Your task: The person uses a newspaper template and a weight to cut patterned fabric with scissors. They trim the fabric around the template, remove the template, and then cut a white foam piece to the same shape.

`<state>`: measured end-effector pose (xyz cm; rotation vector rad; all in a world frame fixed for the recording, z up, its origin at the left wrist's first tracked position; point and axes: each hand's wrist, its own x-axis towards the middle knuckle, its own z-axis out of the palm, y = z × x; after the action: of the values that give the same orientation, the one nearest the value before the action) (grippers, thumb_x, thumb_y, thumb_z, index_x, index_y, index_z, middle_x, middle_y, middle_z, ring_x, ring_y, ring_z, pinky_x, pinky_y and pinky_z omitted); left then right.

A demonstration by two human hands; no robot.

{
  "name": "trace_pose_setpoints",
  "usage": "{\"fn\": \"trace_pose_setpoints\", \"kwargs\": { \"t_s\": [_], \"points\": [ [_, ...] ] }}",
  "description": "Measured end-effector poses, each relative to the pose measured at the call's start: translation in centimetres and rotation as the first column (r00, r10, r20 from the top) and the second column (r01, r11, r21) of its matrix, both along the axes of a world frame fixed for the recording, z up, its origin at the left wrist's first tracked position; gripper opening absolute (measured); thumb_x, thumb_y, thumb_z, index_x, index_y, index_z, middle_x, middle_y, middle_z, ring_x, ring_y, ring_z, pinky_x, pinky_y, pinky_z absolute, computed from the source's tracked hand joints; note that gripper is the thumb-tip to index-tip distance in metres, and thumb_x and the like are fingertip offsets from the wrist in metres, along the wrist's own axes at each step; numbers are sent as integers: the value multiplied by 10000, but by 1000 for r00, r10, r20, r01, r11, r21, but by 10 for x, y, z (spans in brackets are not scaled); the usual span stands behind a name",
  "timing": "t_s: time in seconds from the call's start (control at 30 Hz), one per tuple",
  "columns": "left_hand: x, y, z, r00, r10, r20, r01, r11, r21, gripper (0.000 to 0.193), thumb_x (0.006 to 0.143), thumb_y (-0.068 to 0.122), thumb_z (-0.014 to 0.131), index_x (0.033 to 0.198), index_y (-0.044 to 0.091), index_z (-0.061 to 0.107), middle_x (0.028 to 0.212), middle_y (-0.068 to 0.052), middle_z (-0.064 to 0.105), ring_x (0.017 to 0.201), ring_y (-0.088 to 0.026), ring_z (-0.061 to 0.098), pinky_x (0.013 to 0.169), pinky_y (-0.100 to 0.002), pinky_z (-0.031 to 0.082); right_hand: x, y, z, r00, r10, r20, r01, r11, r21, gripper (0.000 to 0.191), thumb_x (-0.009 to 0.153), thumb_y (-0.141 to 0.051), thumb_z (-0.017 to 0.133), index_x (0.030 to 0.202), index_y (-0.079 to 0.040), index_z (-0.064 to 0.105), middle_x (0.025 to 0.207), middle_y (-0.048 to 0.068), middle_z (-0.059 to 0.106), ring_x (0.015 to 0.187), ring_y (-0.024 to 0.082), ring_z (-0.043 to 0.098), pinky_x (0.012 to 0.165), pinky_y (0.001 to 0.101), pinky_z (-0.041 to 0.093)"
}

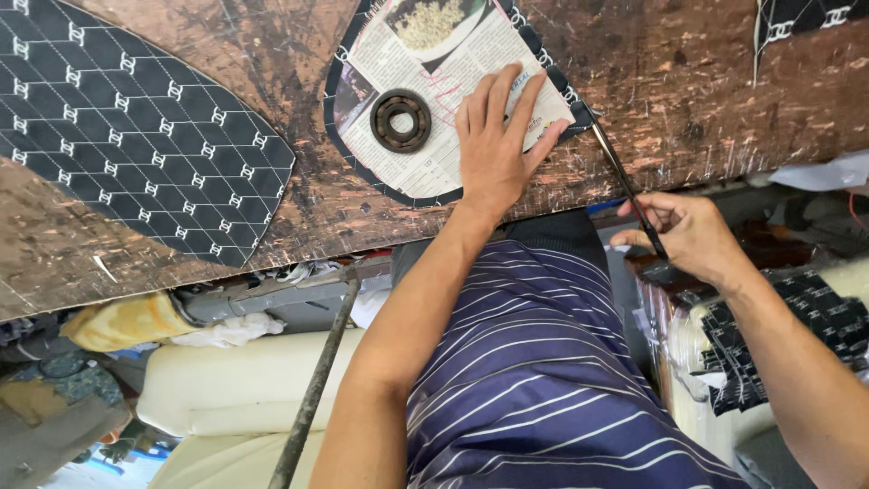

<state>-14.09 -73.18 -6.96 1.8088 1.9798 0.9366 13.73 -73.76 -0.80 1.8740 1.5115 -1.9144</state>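
Head view: my left hand (493, 145) presses flat, fingers spread, on the paper pattern (434, 91) over black quilted fabric (543, 50). My right hand (692, 237) is closed around the scissors (625, 186), blades just right of that palm. If the pattern shifts, I could miscut.

The person wears a dark navy shirt (534, 362) crossed by thin white stripes, set in pairs and running slantwise over the belly, where the cloth lies in soft folds. Above it, nearer the table, a strip of plain dark cloth (557, 226) shows at the waist. Both forearms are bare, with no sleeve reaching into view. The left hand (496, 145) and the right hand (688, 231) are bare as well: no glove, ring, watch or band on fingers or wrists. The nails are short and unpainted.
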Motion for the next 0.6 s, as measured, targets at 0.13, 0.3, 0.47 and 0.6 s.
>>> {"fn": "trace_pose_setpoints", "kwargs": {
  "t_s": [0.13,0.3,0.47,0.6],
  "points": [
    [0,4,7,1000,0,8,0,1000,0,589,952,432,780,1425,144,580,1497,-75,469,1404,-301,431,1172,-482,349,0,2,0,999,-13,-42,13,1000,-8,342,780,-113,853,1084,-9,735,776,-26,701,702,26,598,635,201,478],
    [3,0,-4,1000,-3,3,3,1000,-3,591,945,426,783,1425,145,583,1493,-73,473,1402,-305,431,1174,-488,351,11,1,-8,999,-1,-37,0,1000,-26,342,780,-116,866,1080,-13,738,753,-24,668,686,26,559,629,218,455],
    [12,-5,-32,998,30,62,-25,997,-76,668,909,452,765,1450,131,541,1542,-153,459,1452,-352,421,1232,-526,313,33,3,-19,963,264,56,-270,947,176,334,816,-219,825,1049,2,733,778,30,688,706,108,586,660,287,484],
    [13,17,-53,998,12,-61,-13,1000,-12,667,866,563,657,1427,221,540,1560,-92,488,1454,-298,453,1232,-476,358,20,22,-35,871,456,180,-490,792,364,443,990,-281,614,1277,55,647,1202,164,763,1064,218,714,924,358,532]
  ]
}}
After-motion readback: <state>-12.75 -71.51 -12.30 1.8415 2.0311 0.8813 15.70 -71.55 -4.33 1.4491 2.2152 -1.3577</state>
